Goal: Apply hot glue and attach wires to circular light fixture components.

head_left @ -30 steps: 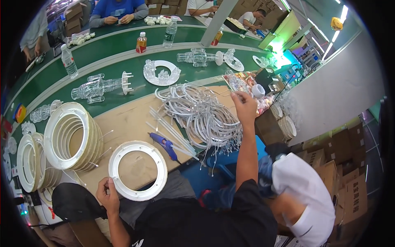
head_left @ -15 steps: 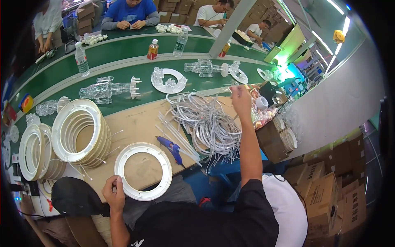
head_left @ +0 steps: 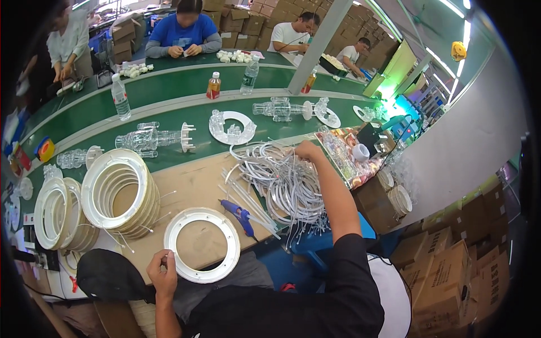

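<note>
My left hand (head_left: 162, 273) pinches the left rim of a flat white ring (head_left: 233, 245), which lies at the near edge of the brown work board (head_left: 194, 163). My right hand (head_left: 309, 151) reaches to the far right edge of a tangled heap of whitish flexible strips (head_left: 282, 177). Its fingers are curled together at the strips; whether one is between them is too small to tell. Between ring and heap lies a blue glue gun (head_left: 239, 217), beside several straight clear strips (head_left: 251, 197).
A tall stack of white rings (head_left: 90, 194) stands at left, a lower ring stack (head_left: 42, 219) beside it. Clear plastic assemblies (head_left: 152, 138) line the green bench behind, with bottles (head_left: 213, 85). A patterned tray (head_left: 344, 152) lies right of the heap. Several people sit or stand across the bench.
My right hand has come down and left from above the tray to the strip heap. My left hand keeps its hold on the ring. The whole view has shifted slightly.
</note>
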Motion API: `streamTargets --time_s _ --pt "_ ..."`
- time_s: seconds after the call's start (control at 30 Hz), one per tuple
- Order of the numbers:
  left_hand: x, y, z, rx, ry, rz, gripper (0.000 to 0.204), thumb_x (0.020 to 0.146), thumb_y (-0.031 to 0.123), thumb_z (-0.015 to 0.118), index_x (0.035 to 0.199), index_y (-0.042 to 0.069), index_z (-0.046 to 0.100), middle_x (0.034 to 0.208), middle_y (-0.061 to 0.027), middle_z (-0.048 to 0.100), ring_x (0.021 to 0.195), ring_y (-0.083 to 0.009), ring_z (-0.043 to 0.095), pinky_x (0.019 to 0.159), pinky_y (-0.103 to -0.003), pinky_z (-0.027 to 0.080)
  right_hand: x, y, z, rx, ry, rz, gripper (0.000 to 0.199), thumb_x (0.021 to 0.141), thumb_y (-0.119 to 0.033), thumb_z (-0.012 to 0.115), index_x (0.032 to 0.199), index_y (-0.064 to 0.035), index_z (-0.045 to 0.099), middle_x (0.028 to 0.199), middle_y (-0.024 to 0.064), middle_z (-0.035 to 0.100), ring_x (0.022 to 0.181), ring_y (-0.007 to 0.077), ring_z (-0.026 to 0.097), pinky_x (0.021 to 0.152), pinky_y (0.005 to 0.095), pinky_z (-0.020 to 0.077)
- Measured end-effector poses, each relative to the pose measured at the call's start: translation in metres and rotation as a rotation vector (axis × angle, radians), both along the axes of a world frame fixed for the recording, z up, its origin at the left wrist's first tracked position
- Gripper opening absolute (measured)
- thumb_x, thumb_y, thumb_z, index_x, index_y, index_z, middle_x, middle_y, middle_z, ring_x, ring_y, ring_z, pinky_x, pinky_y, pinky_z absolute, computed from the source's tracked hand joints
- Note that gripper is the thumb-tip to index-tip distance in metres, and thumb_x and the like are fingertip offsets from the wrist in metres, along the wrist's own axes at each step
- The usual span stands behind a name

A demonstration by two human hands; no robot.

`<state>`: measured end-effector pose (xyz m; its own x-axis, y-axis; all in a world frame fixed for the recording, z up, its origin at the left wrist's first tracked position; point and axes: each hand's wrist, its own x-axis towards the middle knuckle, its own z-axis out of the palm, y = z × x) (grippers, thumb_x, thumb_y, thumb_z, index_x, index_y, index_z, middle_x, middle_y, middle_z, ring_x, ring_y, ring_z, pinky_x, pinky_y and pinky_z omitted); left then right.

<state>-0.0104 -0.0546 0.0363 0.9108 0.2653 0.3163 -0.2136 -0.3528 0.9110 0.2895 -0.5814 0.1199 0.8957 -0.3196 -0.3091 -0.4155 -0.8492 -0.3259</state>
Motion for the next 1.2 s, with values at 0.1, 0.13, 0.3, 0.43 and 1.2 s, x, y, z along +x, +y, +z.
streamTargets --time_s 0.1,0.13,0.3,0.43,1.2 --pt "-0.002 0.000 0.003 0.009 -0.016 0.013 0.010 0.092 0.006 0.068 0.096 -0.003 0.069 0.070 -0.0033 0.061 0.062 -0.0102 0.053 0.058 -0.026 0.043 0.014 0.004 -0.002 0.003 0.142 0.090 0.038 0.076 -0.036 0.079 0.068 0.0010 0.072 0.061 0.0127 0.064 0.047 0.0222 0.055 0.045 0.0378 0.0447" --pt "-0.002 0.000 0.003 0.013 -0.035 0.017 0.010 0.092 0.006 0.067 0.096 -0.003 0.068 0.070 -0.0035 0.061 0.062 -0.0103 0.053 0.058 -0.026 0.043 0.017 0.005 -0.006 -0.085 0.118 0.212 0.038 0.073 -0.035 0.080 0.068 0.0016 0.072 0.061 0.0129 0.064 0.048 0.0230 0.057 0.046 0.0385 0.0458" --pt "-0.002 0.003 0.003 0.009 -0.018 0.011 0.009 0.092 0.006 0.067 0.095 -0.003 0.068 0.071 -0.0038 0.062 0.062 -0.0105 0.054 0.058 -0.027 0.043 0.035 -0.007 -0.039 -0.194 0.109 0.321 0.046 0.058 -0.041 0.089 0.070 0.0004 0.074 0.074 0.0157 0.072 0.063 0.0288 0.069 0.060 0.0413 0.0541" --pt "-0.004 0.002 0.001 0.013 -0.007 0.014 0.009 0.092 0.005 0.067 0.095 -0.003 0.068 0.070 -0.0040 0.062 0.062 -0.0105 0.054 0.058 -0.027 0.043 0.034 0.017 -0.045 -0.351 0.096 0.453 0.040 0.067 -0.034 0.080 0.069 0.0051 0.071 0.068 0.0229 0.066 0.064 0.0375 0.066 0.065 0.0446 0.0538" --pt "-0.001 -0.003 0.009 -0.094 0.057 -0.093 0.011 0.093 0.007 0.067 0.096 -0.003 0.068 0.071 -0.0025 0.061 0.063 -0.0090 0.054 0.059 -0.026 0.044 -0.164 -0.037 0.158 -0.060 -0.272 0.172 0.023 0.085 -0.022 0.071 0.080 -0.0004 0.072 0.069 0.0066 0.070 0.046 0.0125 0.056 0.045 0.0282 0.0455"
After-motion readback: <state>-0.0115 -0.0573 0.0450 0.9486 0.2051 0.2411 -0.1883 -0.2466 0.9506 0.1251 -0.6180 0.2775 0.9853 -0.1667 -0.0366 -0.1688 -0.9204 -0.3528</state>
